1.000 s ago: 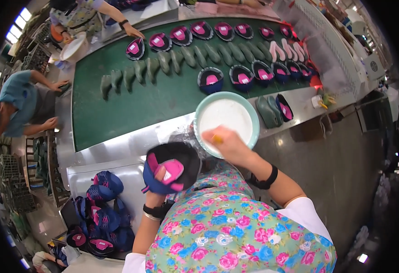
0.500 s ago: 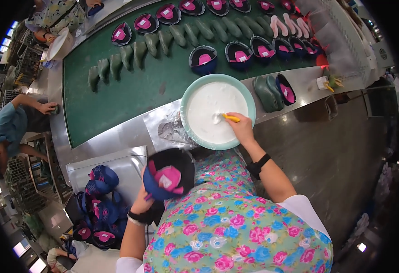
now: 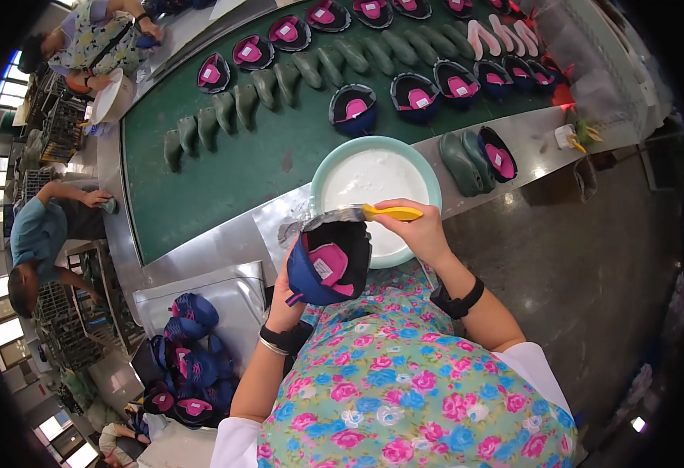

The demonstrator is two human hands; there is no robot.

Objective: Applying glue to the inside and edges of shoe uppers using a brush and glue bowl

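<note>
My left hand (image 3: pixel 283 303) grips a dark blue shoe upper (image 3: pixel 311 274) with pink and black lining, its open underside edge turned up toward me. Pinched in my right hand (image 3: pixel 420 232) is a brush (image 3: pixel 393 212) with a yellow handle. The whitish bristles lie along the upper's far rim, seemingly touching it. Just beyond both hands stands a pale green basin (image 3: pixel 429 168) of thick white liquid (image 3: pixel 373 175). The upper and my right hand hide part of its near side.
More shoe uppers (image 3: pixel 202 366) pile on a metal-topped surface at left. Across the green conveyor belt (image 3: pixel 240 187) stand rows of dark green shoe lasts (image 3: pixel 287 84), uppers (image 3: pixel 352 109) and pink lasts (image 3: pixel 482 39). Two people (image 3: pixel 38 234) work along the left side.
My right hand has brought the brush out of the white liquid and left to the upper's rim. My left hand has raised the upper to the right, close to the basin.
</note>
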